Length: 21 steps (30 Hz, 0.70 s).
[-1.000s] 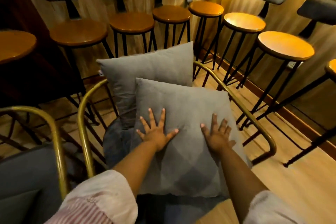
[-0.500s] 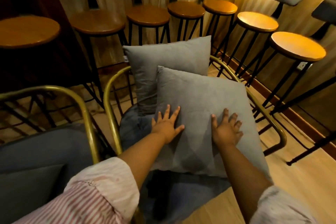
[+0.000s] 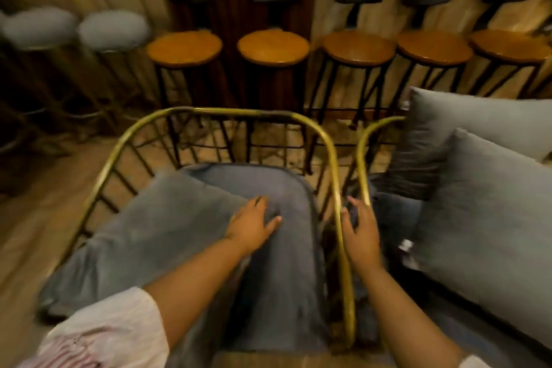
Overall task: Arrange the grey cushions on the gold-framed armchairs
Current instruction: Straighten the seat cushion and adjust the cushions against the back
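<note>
— So, what is the stuff made of?
— The head view shows soft grey fabric cushions, square and plump, and armchairs with thin curved gold tube frames and dark wire spokes. The near armchair (image 3: 331, 158) has a blue-grey padded seat; 1 limp grey cushion (image 3: 143, 236) lies slanted across its left side.
— And the hands?
— The left hand (image 3: 254, 224) rests flat on the edge of that cushion, fingers spread and loose, gripping nothing. The right hand (image 3: 360, 233) hovers between the 2 gold frames, fingers open, holding nothing.
— How many of each?
— 2 armchairs side by side. The right armchair (image 3: 363, 155) carries 2 cushions: a rear cushion (image 3: 478, 119) leaning upright and a front cushion (image 3: 490, 218) propped against it. So 3 cushions. Behind stand 5 round wooden bar stools (image 3: 273, 48) on black legs and 2 blurred grey-topped stools (image 3: 113, 28).
— The room?
— Wood-plank floor (image 3: 35, 218), dim warm light, panelled wall; the picture is motion-blurred.
</note>
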Motion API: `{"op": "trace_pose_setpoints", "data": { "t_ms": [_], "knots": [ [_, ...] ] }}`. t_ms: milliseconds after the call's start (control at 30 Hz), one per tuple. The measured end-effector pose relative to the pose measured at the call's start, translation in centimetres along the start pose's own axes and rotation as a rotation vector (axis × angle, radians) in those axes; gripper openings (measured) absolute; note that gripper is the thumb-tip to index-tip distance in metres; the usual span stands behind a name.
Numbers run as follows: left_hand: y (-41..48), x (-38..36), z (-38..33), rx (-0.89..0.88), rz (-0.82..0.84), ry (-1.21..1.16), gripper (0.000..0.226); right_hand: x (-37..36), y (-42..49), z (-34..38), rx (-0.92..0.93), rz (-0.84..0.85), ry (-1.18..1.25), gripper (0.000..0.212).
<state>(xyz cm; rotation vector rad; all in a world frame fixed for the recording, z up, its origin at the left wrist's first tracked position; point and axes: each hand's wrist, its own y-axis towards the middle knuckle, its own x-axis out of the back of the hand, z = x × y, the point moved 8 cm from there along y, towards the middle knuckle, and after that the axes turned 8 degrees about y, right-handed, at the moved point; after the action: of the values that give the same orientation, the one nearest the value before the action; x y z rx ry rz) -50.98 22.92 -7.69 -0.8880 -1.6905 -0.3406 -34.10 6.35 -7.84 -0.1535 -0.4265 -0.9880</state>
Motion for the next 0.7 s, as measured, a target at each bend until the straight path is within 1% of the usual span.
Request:
{"op": "trace_pose_setpoints", "data": {
  "t_ms": [100, 200, 267, 333, 400, 467, 533, 600, 633, 700],
  "knots": [
    [-3.3, 2.4, 10.6, 0.199, -0.044, -0.037, 0.067, -8.2, -1.4, 2.2, -0.024, 0.141, 0.038, 0.049],
    [-7.3, 3.8, 20.1, 0.414, -0.09, -0.147, 0.068, -15.9, -2.6, 2.3, -0.146, 0.252, 0.057, 0.044],
    [-9.5, 4.0, 25.2, 0.516, -0.098, -0.213, 0.068, -20.4, -3.6, 1.5, -0.212, 0.32, 0.064, 0.047],
    [-11.0, 4.1, 30.0, 0.599, -0.114, -0.238, 0.068, -24.4, -4.8, 0.2, -0.347, 0.369, 0.113, 0.05],
    [-11.3, 4.5, 33.8, 0.647, -0.132, -0.252, 0.068, -26.9, -5.6, -1.4, -0.463, 0.367, 0.156, 0.053],
    [-10.5, 4.7, 36.8, 0.662, -0.135, -0.288, 0.068, -29.2, -6.7, -3.8, -0.588, 0.366, 0.167, 0.069],
    [-8.6, 4.8, 38.9, 0.647, -0.104, -0.328, 0.069, -31.3, -7.5, -5.9, -0.676, 0.378, 0.194, 0.083],
    [-6.4, 4.4, 40.8, 0.644, -0.043, -0.345, 0.062, -33.3, -7.7, -7.4, -0.728, 0.411, 0.227, 0.092],
    [-5.4, 4.0, 41.7, 0.657, 0.013, -0.342, 0.058, -34.2, -7.7, -8.0, -0.753, 0.436, 0.218, 0.097],
    [-4.3, 2.6, 43.3, 0.721, 0.117, -0.381, 0.059, -35.5, -7.6, -9.2, -0.778, 0.459, 0.193, 0.106]
  ]
}}
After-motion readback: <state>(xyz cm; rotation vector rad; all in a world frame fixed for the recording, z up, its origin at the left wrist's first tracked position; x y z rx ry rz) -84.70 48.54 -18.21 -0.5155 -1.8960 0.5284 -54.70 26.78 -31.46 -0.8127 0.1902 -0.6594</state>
